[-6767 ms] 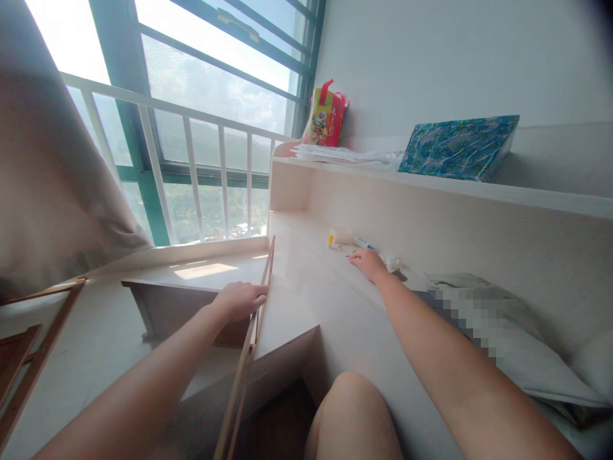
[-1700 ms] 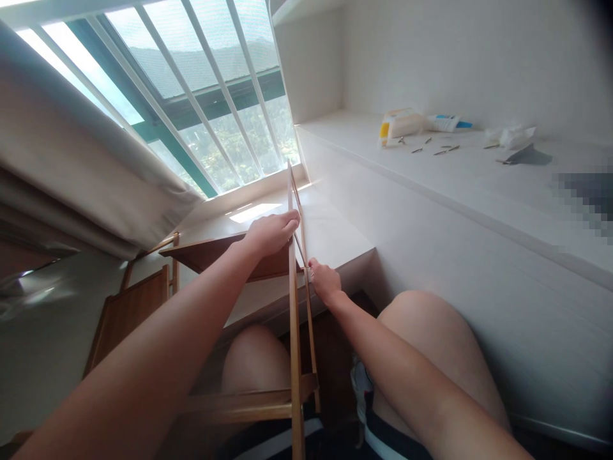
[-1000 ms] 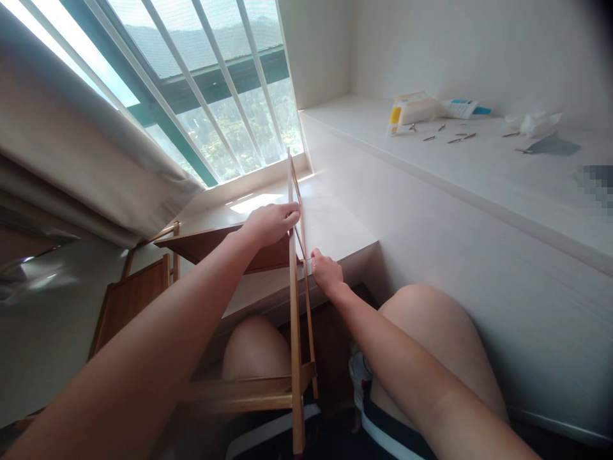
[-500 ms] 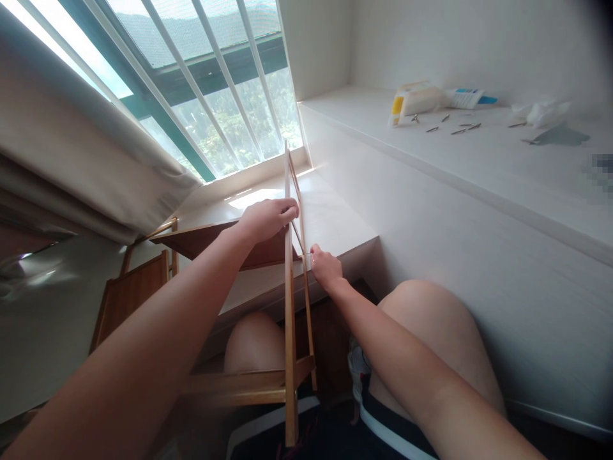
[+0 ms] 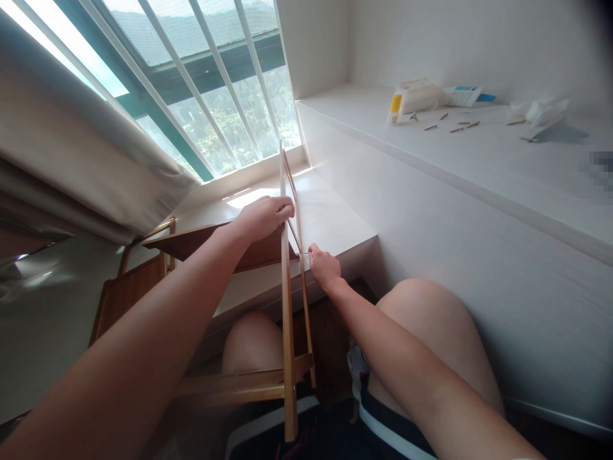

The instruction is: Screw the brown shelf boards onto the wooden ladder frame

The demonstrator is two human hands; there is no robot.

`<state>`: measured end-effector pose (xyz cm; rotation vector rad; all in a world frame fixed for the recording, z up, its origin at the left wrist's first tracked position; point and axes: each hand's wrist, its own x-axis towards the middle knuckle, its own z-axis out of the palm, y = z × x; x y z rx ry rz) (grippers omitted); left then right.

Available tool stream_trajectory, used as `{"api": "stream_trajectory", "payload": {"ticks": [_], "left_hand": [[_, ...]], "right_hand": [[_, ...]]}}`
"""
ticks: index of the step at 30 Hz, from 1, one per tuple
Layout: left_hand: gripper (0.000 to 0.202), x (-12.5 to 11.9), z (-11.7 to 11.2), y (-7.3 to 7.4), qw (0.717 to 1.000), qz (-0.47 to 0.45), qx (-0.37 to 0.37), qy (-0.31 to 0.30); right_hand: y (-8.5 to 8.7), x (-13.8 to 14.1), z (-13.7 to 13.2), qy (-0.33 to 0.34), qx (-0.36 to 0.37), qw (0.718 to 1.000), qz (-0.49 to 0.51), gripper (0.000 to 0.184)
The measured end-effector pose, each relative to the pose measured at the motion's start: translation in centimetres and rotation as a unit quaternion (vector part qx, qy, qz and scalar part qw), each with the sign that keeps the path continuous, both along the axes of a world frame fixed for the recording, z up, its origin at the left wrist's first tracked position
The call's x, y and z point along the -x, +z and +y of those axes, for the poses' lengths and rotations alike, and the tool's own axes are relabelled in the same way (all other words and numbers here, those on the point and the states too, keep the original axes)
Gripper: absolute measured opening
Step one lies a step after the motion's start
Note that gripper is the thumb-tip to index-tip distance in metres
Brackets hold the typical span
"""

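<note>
My left hand (image 5: 269,214) is closed around the long upright rail of a wooden frame (image 5: 287,306). That frame stands between my knees, with a brown wooden panel (image 5: 256,250) joining it from the left. To the right of the frame, my right hand (image 5: 325,265) pinches a thin metal piece (image 5: 305,253), its tip at the outer side of the frame's right rail. Its kind is too small to make out, since my fingers cover most of it.
On the white ledge (image 5: 454,166) at the right lie several small metal screws (image 5: 458,130), a plastic packet (image 5: 416,96), a tube (image 5: 464,96) and crumpled plastic (image 5: 543,112). Another wooden section (image 5: 129,294) stands at the left beside a curtain (image 5: 96,147). A barred window (image 5: 215,83) is ahead.
The frame's top and my left hand have shifted slightly left in view. My right hand stays at the right rail, still pinching the thin metal piece.
</note>
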<state>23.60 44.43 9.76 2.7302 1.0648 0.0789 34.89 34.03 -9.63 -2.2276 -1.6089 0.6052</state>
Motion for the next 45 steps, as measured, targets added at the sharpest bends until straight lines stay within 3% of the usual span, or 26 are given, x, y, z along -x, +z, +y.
{"api": "stream_trajectory", "payload": {"ticks": [18, 45], "left_hand": [[0.027, 0.0, -0.2, 0.6, 1.0, -0.021, -0.002, 0.007], [0.024, 0.2, -1.2, 0.8, 1.0, -0.028, 0.002, 0.005]], "right_hand": [[0.9, 0.2, 0.5, -0.016, -0.01, 0.999, 0.034, 0.035], [0.8, 0.3, 0.7, -0.008, 0.005, 1.0, 0.018, 0.032]]}}
